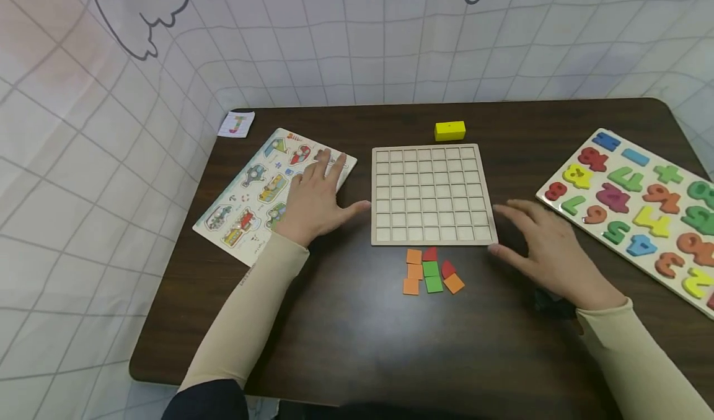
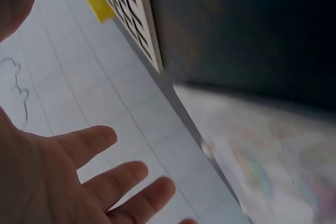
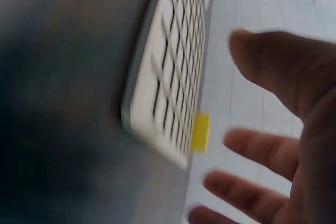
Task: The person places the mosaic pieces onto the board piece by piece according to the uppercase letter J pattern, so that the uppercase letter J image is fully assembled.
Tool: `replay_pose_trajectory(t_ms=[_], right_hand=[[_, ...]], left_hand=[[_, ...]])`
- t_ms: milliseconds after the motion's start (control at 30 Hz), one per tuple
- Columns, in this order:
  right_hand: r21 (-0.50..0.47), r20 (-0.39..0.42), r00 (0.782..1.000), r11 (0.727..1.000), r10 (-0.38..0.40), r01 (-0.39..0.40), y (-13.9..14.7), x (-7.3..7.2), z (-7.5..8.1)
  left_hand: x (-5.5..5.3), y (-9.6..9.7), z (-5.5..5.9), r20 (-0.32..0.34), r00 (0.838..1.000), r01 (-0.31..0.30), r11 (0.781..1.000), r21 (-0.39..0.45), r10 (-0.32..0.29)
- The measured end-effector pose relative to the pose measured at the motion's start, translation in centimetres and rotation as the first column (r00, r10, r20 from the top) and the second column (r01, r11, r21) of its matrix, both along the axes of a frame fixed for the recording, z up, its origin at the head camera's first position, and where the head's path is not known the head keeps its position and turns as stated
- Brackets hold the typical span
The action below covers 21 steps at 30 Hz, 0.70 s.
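Observation:
A pale grid board (image 1: 429, 196) with square recesses lies mid-table. My left hand (image 1: 313, 204), fingers spread, is over the picture puzzle board (image 1: 251, 188), its thumb pointing toward the grid board's left edge. On the other side my right hand (image 1: 549, 253) is at the grid board's right edge, thumb near the lower right corner and fingers extended. Neither hand grips anything. Just below the board lie orange squares (image 1: 414, 271), green squares (image 1: 432, 276) and red triangles (image 1: 430, 254). Both wrist views show the fingers (image 2: 86, 142) apart, with the grid board (image 3: 157, 98) beyond.
A yellow block (image 1: 449, 131) stands behind the grid board. At the right lies a number puzzle board (image 1: 636, 191) with colourful raised pieces. A white card (image 1: 236, 124) with a letter sits at the back left corner. White grid-patterned cloth (image 1: 346, 42) hangs behind the dark table (image 1: 357, 345).

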State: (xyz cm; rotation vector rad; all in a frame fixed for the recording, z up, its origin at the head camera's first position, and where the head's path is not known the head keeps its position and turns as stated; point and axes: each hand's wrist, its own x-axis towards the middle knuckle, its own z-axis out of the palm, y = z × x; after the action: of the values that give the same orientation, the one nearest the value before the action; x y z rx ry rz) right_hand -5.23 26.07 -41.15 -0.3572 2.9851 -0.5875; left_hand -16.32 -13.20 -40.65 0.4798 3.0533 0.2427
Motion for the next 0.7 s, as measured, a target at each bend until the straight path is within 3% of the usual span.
replay_pose_trajectory(t_ms=[167,300,500,700], right_hand=[[-0.123,0.092,0.972,0.972,0.214,-0.202,-2.7,1.6,-0.4],[-0.158,0.019,0.939,0.929,0.343,-0.336,-4.1,2.6,-1.4],[-0.066,-0.059,0.917,0.915,0.394,-0.397,-4.4,3.2,-1.8],[-0.003,-0.114,0.899,0.905,0.423,-0.426,-4.4,3.4,-2.0]], left_hand=[[0.0,2.4,-0.3,0.089,0.987,0.133,0.991,-0.001,-0.132],[0.1,4.0,-0.8,0.151,0.968,0.202,0.979,-0.008,-0.199],[0.2,5.5,-1.1,0.274,0.943,0.202,0.979,-0.017,-0.189],[0.1,5.9,-1.2,0.318,0.931,0.198,0.979,-0.036,-0.177]])
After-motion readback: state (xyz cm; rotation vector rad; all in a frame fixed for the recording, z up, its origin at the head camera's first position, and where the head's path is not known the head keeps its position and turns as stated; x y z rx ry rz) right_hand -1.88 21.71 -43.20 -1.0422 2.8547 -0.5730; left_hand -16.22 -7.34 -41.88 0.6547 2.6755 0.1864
